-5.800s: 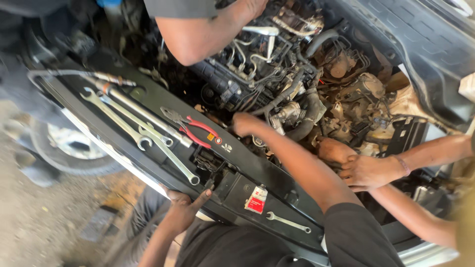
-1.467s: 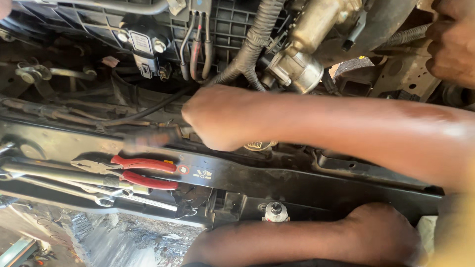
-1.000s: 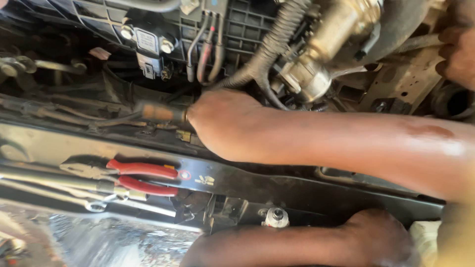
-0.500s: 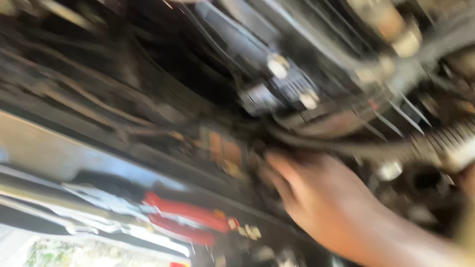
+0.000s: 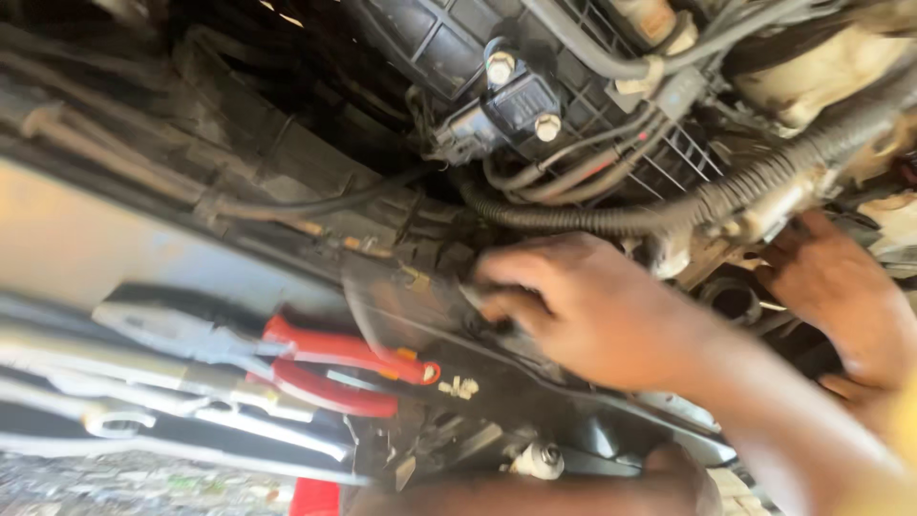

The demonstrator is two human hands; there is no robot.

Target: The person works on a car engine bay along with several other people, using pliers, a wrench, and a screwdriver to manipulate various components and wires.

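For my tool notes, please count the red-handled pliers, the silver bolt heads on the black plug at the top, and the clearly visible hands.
Red-handled pliers: 1
Silver bolt heads: 2
Hands: 2, the right hand and another person's hand
Total: 5

Right hand [image 5: 583, 311] fingertips hidden; wrenches [image 5: 143, 382] blurred.

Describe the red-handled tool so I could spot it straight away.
Start at the black front crossbar of the engine bay, below the corrugated hose. A row of tools lies on its left part; the pliers lie nearest the right hand. They alone have red handles, while the wrenches beside them are bare silver metal.
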